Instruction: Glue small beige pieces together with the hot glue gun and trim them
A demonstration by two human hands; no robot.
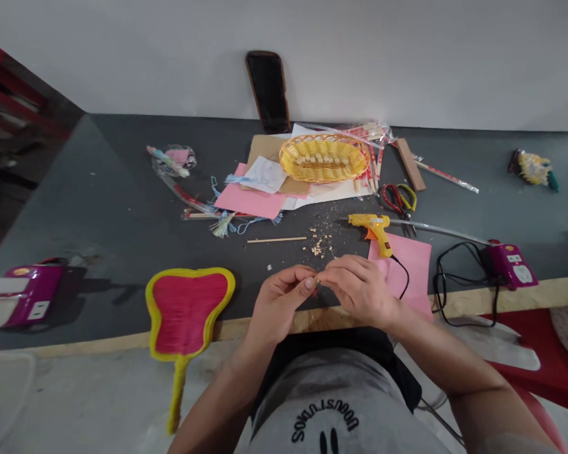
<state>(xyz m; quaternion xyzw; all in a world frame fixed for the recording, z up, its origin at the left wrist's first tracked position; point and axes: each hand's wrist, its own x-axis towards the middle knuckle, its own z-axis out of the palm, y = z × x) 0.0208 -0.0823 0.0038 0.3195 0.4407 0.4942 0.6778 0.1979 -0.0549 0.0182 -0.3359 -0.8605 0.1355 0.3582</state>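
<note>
My left hand (pixel 281 299) and my right hand (pixel 357 287) meet over the front edge of the dark table, fingertips pinched together. Between them is a tiny pale piece (pixel 317 281), too small to name. Just beyond the fingers lie scattered crumbs (pixel 318 242) and a thin wooden stick (pixel 277 239). A yellow glue gun (pixel 373 228) rests right of the crumbs, its grip near pink paper (pixel 419 271). Farther back, a yellow woven basket (pixel 324 170) holds a row of small pale pieces (pixel 322 159).
Red-handled scissors (pixel 394 200) and a wooden block (pixel 410 165) lie behind the glue gun. A phone (pixel 269 91) leans on the wall. Purple power boxes (pixel 511 265) sit at both sides. A pink and yellow fan (pixel 189 309) overhangs the front edge; a black cable (pixel 464 277) coils at right.
</note>
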